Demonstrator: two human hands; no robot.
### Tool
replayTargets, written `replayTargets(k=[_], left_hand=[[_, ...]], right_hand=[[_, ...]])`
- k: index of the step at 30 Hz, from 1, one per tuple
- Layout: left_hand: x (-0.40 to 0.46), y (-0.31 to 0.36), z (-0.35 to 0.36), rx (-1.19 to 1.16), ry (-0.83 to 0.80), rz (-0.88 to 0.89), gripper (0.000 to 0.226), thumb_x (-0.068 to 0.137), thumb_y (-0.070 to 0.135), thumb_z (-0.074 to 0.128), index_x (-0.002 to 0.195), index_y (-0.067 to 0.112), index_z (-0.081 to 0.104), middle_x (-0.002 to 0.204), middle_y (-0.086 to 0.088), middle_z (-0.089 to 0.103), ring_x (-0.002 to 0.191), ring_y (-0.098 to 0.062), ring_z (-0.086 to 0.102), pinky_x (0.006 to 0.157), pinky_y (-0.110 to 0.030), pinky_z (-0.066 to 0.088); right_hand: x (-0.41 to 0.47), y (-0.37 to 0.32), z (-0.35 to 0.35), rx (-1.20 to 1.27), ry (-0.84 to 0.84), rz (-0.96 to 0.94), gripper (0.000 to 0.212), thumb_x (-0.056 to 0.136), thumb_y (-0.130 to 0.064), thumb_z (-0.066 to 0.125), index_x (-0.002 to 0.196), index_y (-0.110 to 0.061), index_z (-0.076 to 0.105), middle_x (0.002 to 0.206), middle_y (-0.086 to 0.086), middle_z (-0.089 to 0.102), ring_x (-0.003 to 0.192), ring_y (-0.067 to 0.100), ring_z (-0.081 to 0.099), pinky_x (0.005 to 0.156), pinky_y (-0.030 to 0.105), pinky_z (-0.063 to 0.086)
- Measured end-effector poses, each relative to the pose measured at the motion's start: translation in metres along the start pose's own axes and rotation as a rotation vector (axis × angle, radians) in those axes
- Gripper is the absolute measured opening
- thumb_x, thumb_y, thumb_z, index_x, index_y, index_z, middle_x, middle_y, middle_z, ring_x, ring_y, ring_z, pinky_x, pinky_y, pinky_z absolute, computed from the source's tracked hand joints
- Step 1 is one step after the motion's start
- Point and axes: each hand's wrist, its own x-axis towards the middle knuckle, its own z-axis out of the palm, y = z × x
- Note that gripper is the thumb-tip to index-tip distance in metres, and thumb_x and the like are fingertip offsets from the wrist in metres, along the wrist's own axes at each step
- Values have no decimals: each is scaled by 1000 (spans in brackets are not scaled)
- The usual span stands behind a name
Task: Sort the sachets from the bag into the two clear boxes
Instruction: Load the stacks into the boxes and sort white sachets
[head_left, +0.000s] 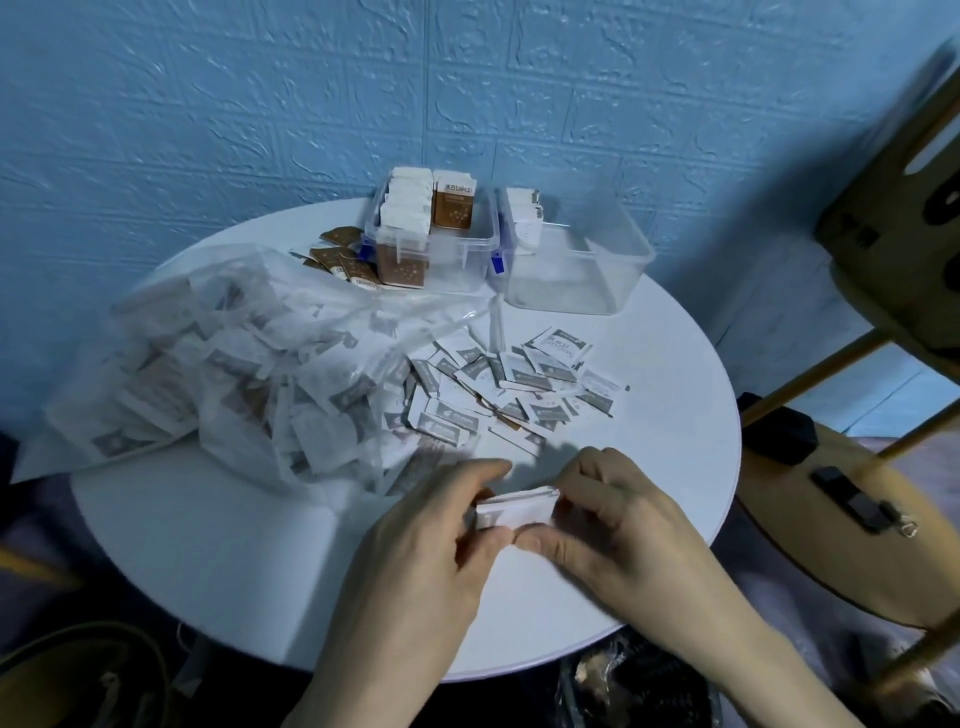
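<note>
Both hands (519, 525) round flat white paper sachet stack (517, 509).

One round white desk (208, 545) carries two clear boxes: the left box (457, 260) holds upright rows of brown and white sachets too tightly packed to count, and the right box (587, 270) holds one short row of white sachets at its far end. One clear plastic bag (234, 364) lies full of sachets, too many to count. Roughly twenty grey-and-white sachets (519, 395) lie loose, plus about four brown sachets (343, 260). Two hands, the left hand (431, 551) and the right hand (613, 530), share one small stack of white sachets (514, 506).
</note>
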Motion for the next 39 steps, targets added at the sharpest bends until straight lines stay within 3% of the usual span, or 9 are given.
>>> replayTargets(k=[4, 7, 11, 17, 23, 27, 30, 34, 39], left_hand=[[-2, -5, 4, -30, 26, -46, 42, 70, 7, 83, 98, 33, 67, 65, 30, 51, 57, 7, 46, 56, -5, 32], [-1, -5, 6, -102, 36, -90, 36, 68, 2, 83, 93, 26, 74, 52, 27, 48, 50, 7, 45, 53, -3, 30], [-1, -3, 4, -123, 22, -76, 36, 66, -3, 82, 91, 22, 74, 51, 30, 48, 49, 12, 45, 53, 0, 31], [-1, -6, 4, -160, 19, -104, 34, 70, 5, 83, 92, 28, 72, 52, 27, 48, 47, 8, 44, 50, -2, 29], [-2, -9, 5, -164, 146, -100, 30, 72, 27, 67, 100, 38, 65, 58, 23, 46, 50, 4, 40, 49, -8, 31], [-2, -9, 4, -147, 134, -79, 24, 77, 22, 66, 99, 28, 70, 64, 29, 49, 55, 7, 43, 54, -4, 32], [-3, -13, 5, -190, 127, -109, 28, 81, 13, 72, 101, 33, 68, 65, 24, 54, 55, 2, 49, 56, -7, 38], [-3, -15, 4, -229, 114, -107, 27, 79, 34, 65, 103, 46, 60, 72, 16, 60, 64, -4, 58, 63, -16, 47], [-2, -11, 1, -273, 84, -90, 32, 79, 49, 55, 108, 42, 66, 80, 14, 66, 67, -7, 62, 63, -14, 47]], right_hand=[[17, 17, -22, 168, 108, 137, 31, 81, -66, 55, 89, -39, 66, 86, -15, 59, 80, 7, 56, 69, 22, 42], [42, 43, -36, 17, 191, 254, 20, 86, -46, 64, 98, -31, 69, 89, -11, 58, 70, 3, 50, 68, 26, 37], [75, 64, -45, -69, 5, 483, 47, 81, -45, 72, 121, -23, 62, 110, -7, 50, 87, 6, 48, 81, 26, 35], [90, 67, -54, 102, -115, 578, 42, 73, -35, 83, 92, -5, 59, 83, 4, 58, 71, 15, 49, 62, 30, 34], [62, 55, -58, 4, 40, 519, 47, 94, -30, 58, 60, -11, 32, 69, 1, 39, 60, 16, 34, 54, 28, 23], [40, 41, -61, 219, 160, 421, 36, 95, -28, 58, 68, -5, 56, 68, 4, 43, 61, 13, 37, 58, 27, 27], [30, 18, -54, 605, 71, 274, 18, 87, -23, 64, 77, -9, 65, 65, 0, 56, 63, 6, 47, 59, 17, 35], [20, 9, -33, 672, -124, 160, 23, 81, -31, 73, 81, -10, 63, 73, 22, 55, 69, 19, 47, 64, 31, 36], [21, -1, -16, 583, -52, 228, 25, 70, -31, 81, 65, -19, 59, 53, -12, 44, 54, 6, 34, 51, 21, 28]])
